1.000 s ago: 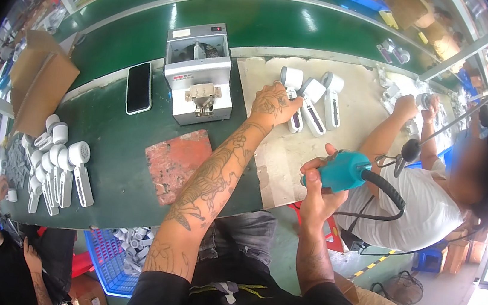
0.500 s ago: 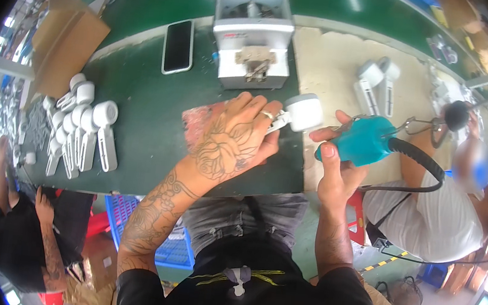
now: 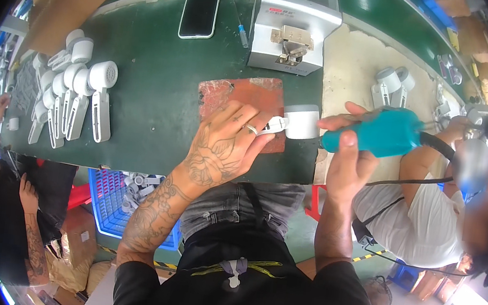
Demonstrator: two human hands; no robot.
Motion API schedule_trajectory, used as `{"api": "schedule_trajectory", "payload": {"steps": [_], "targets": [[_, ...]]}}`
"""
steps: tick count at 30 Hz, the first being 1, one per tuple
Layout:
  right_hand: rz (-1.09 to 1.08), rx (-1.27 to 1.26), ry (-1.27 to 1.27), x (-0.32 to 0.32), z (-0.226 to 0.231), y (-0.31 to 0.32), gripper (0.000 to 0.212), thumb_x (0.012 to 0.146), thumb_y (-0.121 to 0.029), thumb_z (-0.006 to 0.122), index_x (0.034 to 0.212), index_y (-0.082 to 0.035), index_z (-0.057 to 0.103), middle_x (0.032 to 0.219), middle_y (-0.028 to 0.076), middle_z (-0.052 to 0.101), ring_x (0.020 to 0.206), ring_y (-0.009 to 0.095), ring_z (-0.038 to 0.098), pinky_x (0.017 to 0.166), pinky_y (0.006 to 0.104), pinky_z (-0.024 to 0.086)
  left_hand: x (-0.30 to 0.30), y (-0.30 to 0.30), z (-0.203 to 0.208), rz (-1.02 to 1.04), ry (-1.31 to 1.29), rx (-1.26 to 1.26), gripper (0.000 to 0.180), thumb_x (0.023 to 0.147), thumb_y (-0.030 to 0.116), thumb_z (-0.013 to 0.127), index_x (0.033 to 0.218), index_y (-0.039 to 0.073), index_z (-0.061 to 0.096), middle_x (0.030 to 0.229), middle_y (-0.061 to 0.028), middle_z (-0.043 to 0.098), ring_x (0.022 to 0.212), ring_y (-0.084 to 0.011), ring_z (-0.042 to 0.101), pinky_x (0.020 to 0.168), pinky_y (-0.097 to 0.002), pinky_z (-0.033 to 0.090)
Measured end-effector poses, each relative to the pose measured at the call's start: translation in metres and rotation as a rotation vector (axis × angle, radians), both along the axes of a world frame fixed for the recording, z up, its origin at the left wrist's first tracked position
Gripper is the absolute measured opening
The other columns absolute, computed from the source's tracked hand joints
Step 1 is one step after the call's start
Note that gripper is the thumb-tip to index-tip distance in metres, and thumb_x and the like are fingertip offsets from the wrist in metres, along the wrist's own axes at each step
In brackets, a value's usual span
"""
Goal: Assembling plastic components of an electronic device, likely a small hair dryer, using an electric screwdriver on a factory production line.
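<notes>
My left hand (image 3: 220, 139) is closed round the slim handle of a white shower head (image 3: 303, 123), over a worn red pad (image 3: 263, 91) on the bench. The round end of the shower head sticks out to the right of my fingers. In my right hand (image 3: 351, 165) is a teal electric screwdriver (image 3: 374, 133), lying almost level and pointing left. Its front end is close beside the shower head's round end; whether they touch I cannot tell. A black cable runs from the screwdriver's back.
A silver screw feeder (image 3: 294, 26) stands beyond the pad. Left of it lie a small screwdriver (image 3: 242, 35) and a phone (image 3: 200, 12). Several white shower heads (image 3: 101, 97) sit at the left, near a cardboard box (image 3: 71, 3). A blue basket (image 3: 108, 209) is below; co-workers sit on both sides.
The view has shifted, so the bench things appear higher. More of the red pad shows, and the screwdriver has turned more level. Both hands keep their holds.
</notes>
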State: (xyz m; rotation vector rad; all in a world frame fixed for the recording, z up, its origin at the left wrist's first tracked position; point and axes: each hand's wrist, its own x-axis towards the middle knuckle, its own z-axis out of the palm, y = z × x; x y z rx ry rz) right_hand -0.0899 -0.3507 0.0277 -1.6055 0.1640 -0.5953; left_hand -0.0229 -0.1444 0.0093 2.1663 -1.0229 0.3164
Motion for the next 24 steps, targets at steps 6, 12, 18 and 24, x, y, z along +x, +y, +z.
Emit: {"api": "schedule_trajectory", "payload": {"steps": [6, 12, 18, 24], "targets": [[0.036, 0.145, -0.094, -0.003, 0.015, -0.006, 0.072, 0.102, -0.055, 0.054, 0.132, 0.011, 0.049, 0.085, 0.010, 0.058, 0.077, 0.021, 0.055, 0.073, 0.0361, 0.045, 0.003, 0.003, -0.005, -0.031, 0.005, 0.027, 0.025, 0.085, 0.015, 0.076, 0.102, 0.000, 0.067, 0.094, -0.0093, 0.057, 0.085, -0.0276, 0.059, 0.070, -0.0393, 0.055], [0.204, 0.290, -0.176, 0.006, 0.032, 0.007, 0.086, 0.096, -0.074, 0.049, 0.131, 0.004, 0.051, 0.080, 0.005, 0.054, 0.073, 0.018, 0.050, 0.068, 0.0338, 0.040, 0.006, 0.002, -0.003, -0.014, 0.032, 0.007, 0.027, 0.084, 0.015, 0.078, 0.103, 0.000, 0.067, 0.094, -0.0093, 0.058, 0.087, -0.0279, 0.061, 0.070, -0.0385, 0.056], [0.220, 0.214, -0.142, 0.014, 0.032, 0.028, 0.086, 0.094, -0.078, 0.046, 0.128, 0.001, 0.051, 0.077, 0.004, 0.052, 0.069, 0.017, 0.049, 0.067, 0.0331, 0.039, 0.003, 0.003, -0.015, 0.010, 0.025, -0.074, 0.029, 0.083, 0.016, 0.079, 0.104, 0.000, 0.068, 0.095, -0.0095, 0.061, 0.088, -0.0285, 0.062, 0.069, -0.0403, 0.057], [0.237, 0.238, -0.160, 0.021, 0.029, 0.024, 0.083, 0.094, -0.078, 0.046, 0.124, -0.001, 0.054, 0.075, 0.003, 0.050, 0.069, 0.017, 0.050, 0.066, 0.0336, 0.040, 0.003, 0.002, -0.011, 0.014, 0.031, -0.079, 0.033, 0.080, 0.010, 0.082, 0.109, 0.002, 0.070, 0.095, -0.0102, 0.065, 0.085, -0.0289, 0.064, 0.072, -0.0392, 0.054]]}}
